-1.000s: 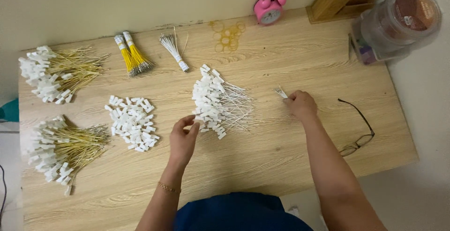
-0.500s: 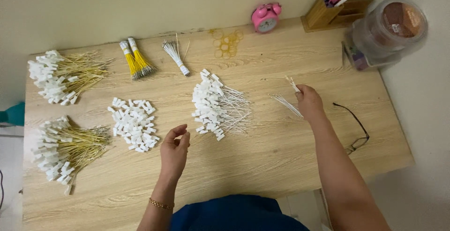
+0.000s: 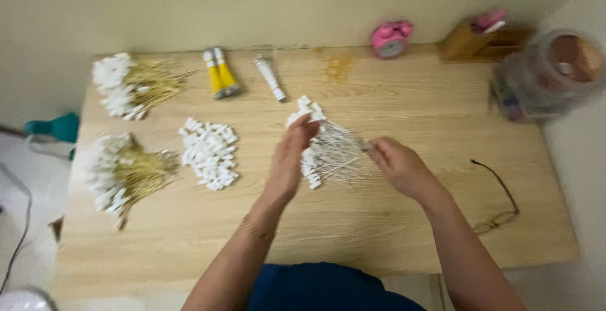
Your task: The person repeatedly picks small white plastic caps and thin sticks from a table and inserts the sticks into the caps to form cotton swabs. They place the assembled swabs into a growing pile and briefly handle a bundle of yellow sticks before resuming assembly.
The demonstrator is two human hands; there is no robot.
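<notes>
My left hand [image 3: 291,155] rests on the left side of a pile of white-wired pieces with white plastic ends [image 3: 328,150] in the middle of the wooden table [image 3: 391,222], fingers curled at the white ends. My right hand [image 3: 396,164] pinches the wire tips on the pile's right side. Motion blur hides exactly what each hand grips.
A heap of loose white connectors [image 3: 210,152] lies left of the pile. Two bundles of yellow-wired pieces [image 3: 129,84] [image 3: 123,172] sit at the far left. Yellow [image 3: 219,73] and white [image 3: 270,79] wire bundles, a pink alarm clock [image 3: 390,38], a wooden holder [image 3: 470,36], a clear jar [image 3: 549,74] and glasses [image 3: 502,194] stand around.
My right hand has come back from the right to the pile's wire ends. My left hand has risen from the table onto the pile's left side. The camera has shifted.
</notes>
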